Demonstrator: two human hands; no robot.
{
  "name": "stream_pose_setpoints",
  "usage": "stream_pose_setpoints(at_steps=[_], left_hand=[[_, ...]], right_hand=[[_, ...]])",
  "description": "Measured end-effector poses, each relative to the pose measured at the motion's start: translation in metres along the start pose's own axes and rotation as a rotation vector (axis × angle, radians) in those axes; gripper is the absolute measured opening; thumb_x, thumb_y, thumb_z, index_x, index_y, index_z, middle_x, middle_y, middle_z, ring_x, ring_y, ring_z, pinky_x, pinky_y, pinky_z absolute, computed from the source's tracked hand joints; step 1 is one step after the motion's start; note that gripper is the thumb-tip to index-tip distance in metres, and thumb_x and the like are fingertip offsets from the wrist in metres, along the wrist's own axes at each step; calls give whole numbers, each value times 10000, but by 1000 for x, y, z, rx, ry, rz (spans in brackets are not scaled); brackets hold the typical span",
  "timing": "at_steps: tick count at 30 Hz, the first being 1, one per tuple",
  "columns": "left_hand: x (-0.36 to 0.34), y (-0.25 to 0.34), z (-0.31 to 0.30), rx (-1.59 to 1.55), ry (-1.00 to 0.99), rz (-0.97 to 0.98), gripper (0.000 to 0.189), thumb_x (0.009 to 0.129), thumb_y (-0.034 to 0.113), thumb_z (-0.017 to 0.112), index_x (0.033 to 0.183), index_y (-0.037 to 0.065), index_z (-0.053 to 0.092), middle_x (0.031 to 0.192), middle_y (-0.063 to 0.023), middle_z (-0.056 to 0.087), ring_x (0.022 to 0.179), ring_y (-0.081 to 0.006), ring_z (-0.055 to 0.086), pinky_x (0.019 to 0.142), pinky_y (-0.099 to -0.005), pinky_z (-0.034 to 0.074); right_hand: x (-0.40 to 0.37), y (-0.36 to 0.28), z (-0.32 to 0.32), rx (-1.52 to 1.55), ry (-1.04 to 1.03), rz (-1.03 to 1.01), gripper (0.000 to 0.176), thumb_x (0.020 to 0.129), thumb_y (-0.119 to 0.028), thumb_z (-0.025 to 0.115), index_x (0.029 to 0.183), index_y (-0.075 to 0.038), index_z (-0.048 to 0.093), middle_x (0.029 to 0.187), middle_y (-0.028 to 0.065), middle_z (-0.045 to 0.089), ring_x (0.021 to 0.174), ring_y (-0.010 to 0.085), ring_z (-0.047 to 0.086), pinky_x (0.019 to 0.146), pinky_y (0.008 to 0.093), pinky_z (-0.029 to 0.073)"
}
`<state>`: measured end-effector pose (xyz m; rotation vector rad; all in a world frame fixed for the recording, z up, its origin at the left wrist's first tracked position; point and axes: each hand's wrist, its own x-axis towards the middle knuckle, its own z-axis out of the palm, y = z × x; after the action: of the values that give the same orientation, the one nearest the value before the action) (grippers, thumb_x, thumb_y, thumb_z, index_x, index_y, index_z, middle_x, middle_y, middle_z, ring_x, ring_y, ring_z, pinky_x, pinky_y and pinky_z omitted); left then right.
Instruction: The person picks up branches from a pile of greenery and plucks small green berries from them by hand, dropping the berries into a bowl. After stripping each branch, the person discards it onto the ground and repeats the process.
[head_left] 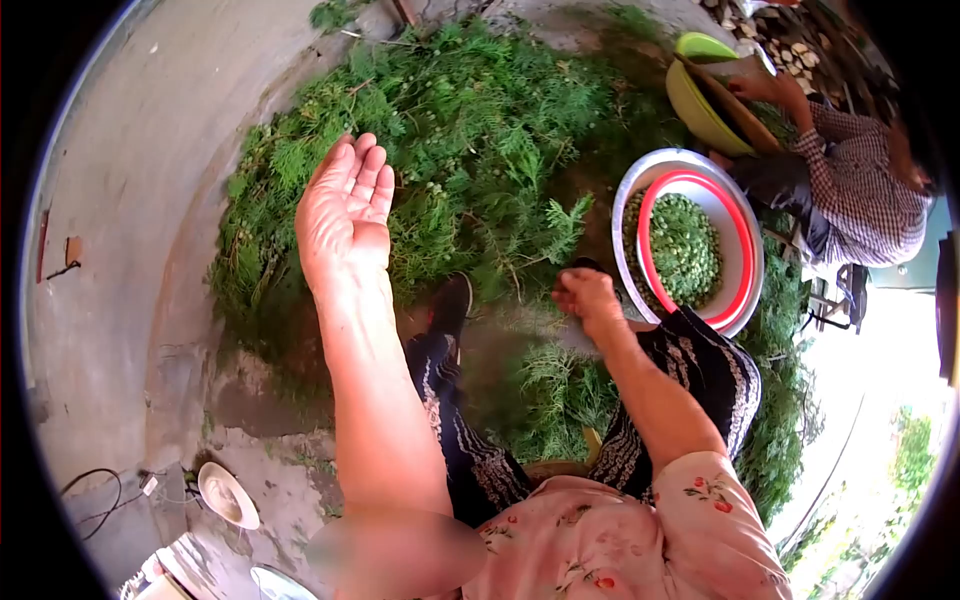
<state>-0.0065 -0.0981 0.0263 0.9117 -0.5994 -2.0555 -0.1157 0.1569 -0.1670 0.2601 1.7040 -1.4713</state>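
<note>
Many feathery green branches [480, 130] look light, springy; we'd grip brown stems [360, 88]; left hand [345, 215] fingers open, right hand [590, 298] fingers curled, contents unclear.

At the left side there is 1 grey wall [130, 180], plain and a little stained. The concrete floor [250, 400] looks rough and worn. Near the lower left, 1 dark cable [118, 495] hangs in a loop. At the upper right lies stacked firewood [795, 55]. Very bright daylight enters from the right.
</note>
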Motion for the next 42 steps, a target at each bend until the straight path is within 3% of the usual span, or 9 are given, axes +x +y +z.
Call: stream_pose_setpoints(at_steps=[5, 10, 13, 17, 23, 27, 35, 39, 42], left_hand=[[1, 11, -3, -40, 11, -18, 190, 849, 105, 575, 1016, 17, 549, 915, -50, 625, 829, -149, 583, 774, -307, 468], [3, 16, -10, -47, 11, -22, 163, 835, 87, 589, 983, 19, 574, 896, -44, 629, 807, -134, 587, 755, -296, 474], [4, 17, -10, -61, 42, -54, 164, 834, 87, 590, 983, 21, 573, 889, -45, 631, 801, -134, 589, 750, -297, 475], [3, 15, -12, -49, -33, -56, 171, 839, 90, 583, 994, 20, 565, 897, -46, 627, 804, -132, 587, 752, -297, 474], [3, 15, -11, -64, -25, -79, 175, 851, 101, 569, 1009, 27, 558, 900, -43, 625, 806, -127, 586, 747, -289, 471], [2, 16, -13, -85, -22, -76, 147, 844, 98, 581, 977, 36, 579, 879, -47, 631, 781, -135, 586, 737, -283, 473], [2, 20, -19, -98, -4, -64, 164, 839, 105, 584, 986, 33, 580, 873, -42, 636, 787, -127, 594, 728, -291, 486], [4, 23, -20, -117, 12, -51, 160, 838, 104, 586, 982, 35, 584, 873, -42, 637, 787, -129, 595, 724, -292, 490], [2, 22, -18, -111, 31, -53, 158, 831, 106, 597, 974, 39, 588, 867, -34, 633, 790, -127, 592, 730, -284, 486]], right_hand=[[43, 46, 36, -93, -87, 136, 242, 886, -120, 507, 1088, 9, 542, 857, 88, 610, 712, 204, 609, 564, 318, 511], [79, 62, 71, 55, -20, 193, 312, 894, -107, 466, 1179, 19, 467, 1102, 154, 523, 760, 278, 630, 553, 353, 517], [109, 85, 76, 323, 87, 304, 234, 820, -76, 527, 1017, 51, 520, 762, 153, 605, 730, 277, 633, 540, 362, 508], [128, 126, 79, -896, 868, -534, 117, 729, -18, 512, 839, 0, 548, 652, 133, 571, 545, 269, 574, 464, 380, 451], [133, 117, 58, -72, 99, 236, 156, 838, -132, 533, 928, -12, 575, 677, 88, 540, 611, 225, 565, 506, 385, 487], [107, 71, 70, 299, -100, 241, 185, 841, -164, 576, 921, -5, 527, 699, 73, 526, 494, 205, 508, 440, 348, 461], [99, -7, 94, 54, -70, 169, 263, 856, -277, 560, 711, -108, 419, 524, -5, 357, 402, 109, 292, 361, 256, 221], [62, -49, 86, 509, -309, 153, 303, 881, -257, 512, 643, -146, 359, 509, -25, 308, 385, 100, 257, 349, 255, 176], [44, -45, 85, 333, -240, 44, 289, 886, -224, 507, 646, -148, 366, 474, -40, 272, 361, 78, 217, 335, 259, 142]])
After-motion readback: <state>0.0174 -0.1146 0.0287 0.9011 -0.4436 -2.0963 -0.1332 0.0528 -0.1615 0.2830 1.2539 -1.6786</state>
